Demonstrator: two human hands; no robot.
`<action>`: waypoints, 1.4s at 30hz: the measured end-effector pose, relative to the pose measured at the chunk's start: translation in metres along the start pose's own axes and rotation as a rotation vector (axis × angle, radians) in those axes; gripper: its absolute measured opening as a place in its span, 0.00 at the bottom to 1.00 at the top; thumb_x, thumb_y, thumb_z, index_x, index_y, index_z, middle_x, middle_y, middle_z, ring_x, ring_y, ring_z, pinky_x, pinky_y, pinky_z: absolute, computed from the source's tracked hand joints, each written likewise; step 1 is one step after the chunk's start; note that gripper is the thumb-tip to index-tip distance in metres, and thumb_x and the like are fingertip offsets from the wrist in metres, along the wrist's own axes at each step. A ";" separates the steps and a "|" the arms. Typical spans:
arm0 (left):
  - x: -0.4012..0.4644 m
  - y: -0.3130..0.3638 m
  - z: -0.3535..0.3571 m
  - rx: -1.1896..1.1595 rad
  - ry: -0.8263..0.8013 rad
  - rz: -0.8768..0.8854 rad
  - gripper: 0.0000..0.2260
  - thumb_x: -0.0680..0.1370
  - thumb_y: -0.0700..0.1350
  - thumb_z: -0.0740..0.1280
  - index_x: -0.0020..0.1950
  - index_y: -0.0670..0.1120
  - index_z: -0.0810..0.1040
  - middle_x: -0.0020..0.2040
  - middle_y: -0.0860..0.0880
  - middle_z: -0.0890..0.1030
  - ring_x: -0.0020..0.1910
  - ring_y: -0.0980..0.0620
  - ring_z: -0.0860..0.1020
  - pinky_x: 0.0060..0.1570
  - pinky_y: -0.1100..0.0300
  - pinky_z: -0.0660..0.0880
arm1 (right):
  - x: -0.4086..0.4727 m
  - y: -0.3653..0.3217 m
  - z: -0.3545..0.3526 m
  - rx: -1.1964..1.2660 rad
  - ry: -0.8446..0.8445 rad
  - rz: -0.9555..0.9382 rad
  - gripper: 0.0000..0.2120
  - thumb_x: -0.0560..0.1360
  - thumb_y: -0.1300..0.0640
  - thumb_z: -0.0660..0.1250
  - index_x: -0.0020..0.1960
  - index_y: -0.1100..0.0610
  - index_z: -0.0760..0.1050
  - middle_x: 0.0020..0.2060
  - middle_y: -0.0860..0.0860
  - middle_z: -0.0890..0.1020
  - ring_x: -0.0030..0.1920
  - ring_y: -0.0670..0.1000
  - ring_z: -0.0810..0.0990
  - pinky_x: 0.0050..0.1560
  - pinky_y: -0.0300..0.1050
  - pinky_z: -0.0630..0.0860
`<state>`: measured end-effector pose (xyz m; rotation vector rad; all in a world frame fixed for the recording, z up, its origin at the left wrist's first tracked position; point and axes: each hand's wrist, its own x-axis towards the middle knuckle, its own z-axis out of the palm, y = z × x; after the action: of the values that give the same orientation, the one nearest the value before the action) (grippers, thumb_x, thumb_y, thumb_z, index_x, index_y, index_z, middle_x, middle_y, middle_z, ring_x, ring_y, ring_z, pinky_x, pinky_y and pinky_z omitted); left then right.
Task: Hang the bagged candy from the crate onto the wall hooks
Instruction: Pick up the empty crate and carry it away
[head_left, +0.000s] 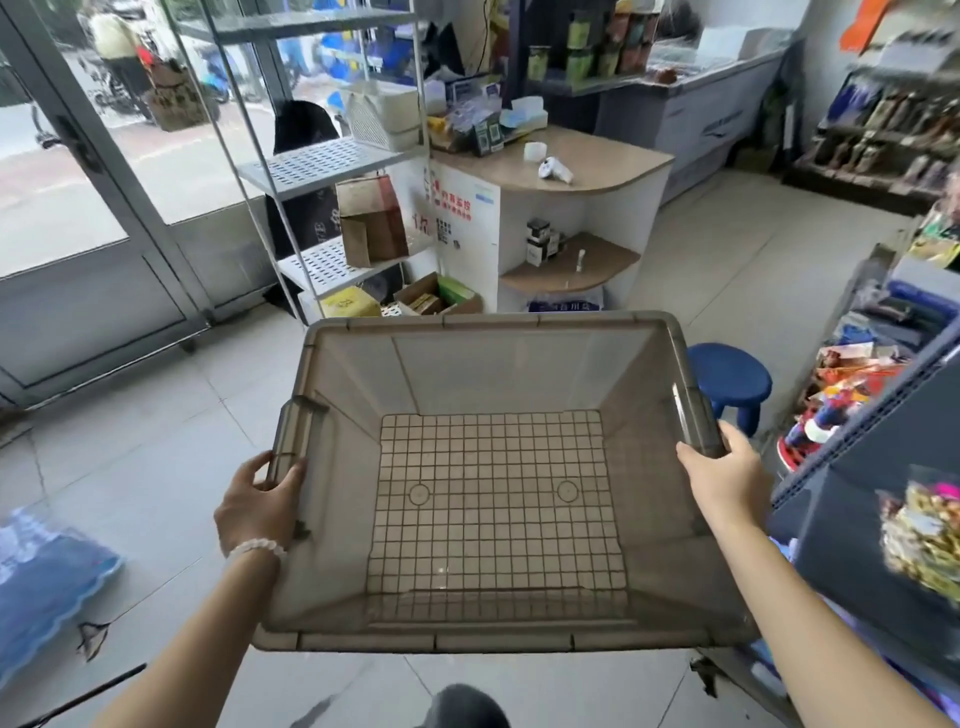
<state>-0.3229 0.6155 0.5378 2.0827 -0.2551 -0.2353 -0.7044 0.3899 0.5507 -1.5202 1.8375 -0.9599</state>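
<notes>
Both hands grip the side handles of the translucent grey crate (498, 467): the left hand (257, 506), beaded bracelet (257, 548) at the wrist, and the right hand (727, 478). Nothing lies on its gridded bottom. One bagged candy (922, 540) hangs at the right, on the dark shelving; a blue stool (730, 382) stands beyond.

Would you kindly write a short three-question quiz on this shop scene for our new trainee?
1. True or false: the crate holds bagged candy.
2. Which hands hold the crate: A) left hand only, B) right hand only, C) both?
3. Fill in: the stool beyond the crate's right side is coloured ____.

Key: 1 false, it is empty; 2 C, one on each side handle; 3 blue.
</notes>
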 end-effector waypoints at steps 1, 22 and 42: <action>0.004 0.006 0.009 0.006 -0.001 0.008 0.19 0.70 0.55 0.71 0.59 0.52 0.76 0.45 0.47 0.82 0.51 0.45 0.78 0.55 0.54 0.71 | 0.010 -0.001 0.003 -0.001 0.003 0.000 0.17 0.70 0.52 0.69 0.58 0.50 0.74 0.49 0.53 0.82 0.48 0.59 0.78 0.45 0.49 0.74; 0.160 0.120 0.282 0.083 -0.024 -0.139 0.19 0.71 0.54 0.70 0.60 0.51 0.76 0.51 0.44 0.82 0.55 0.42 0.77 0.57 0.51 0.70 | 0.333 -0.074 0.138 -0.204 -0.104 0.006 0.22 0.71 0.49 0.68 0.63 0.52 0.70 0.50 0.54 0.81 0.48 0.58 0.79 0.46 0.52 0.78; 0.245 0.112 0.378 0.239 0.256 -0.629 0.21 0.65 0.62 0.66 0.57 0.59 0.73 0.48 0.49 0.82 0.45 0.41 0.80 0.50 0.47 0.77 | 0.529 -0.145 0.419 -0.337 -0.600 -0.052 0.25 0.71 0.49 0.68 0.66 0.48 0.68 0.59 0.55 0.78 0.57 0.60 0.75 0.48 0.52 0.76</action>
<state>-0.1992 0.1801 0.4320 2.3528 0.5615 -0.3182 -0.3930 -0.2148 0.4337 -1.8102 1.5633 -0.1651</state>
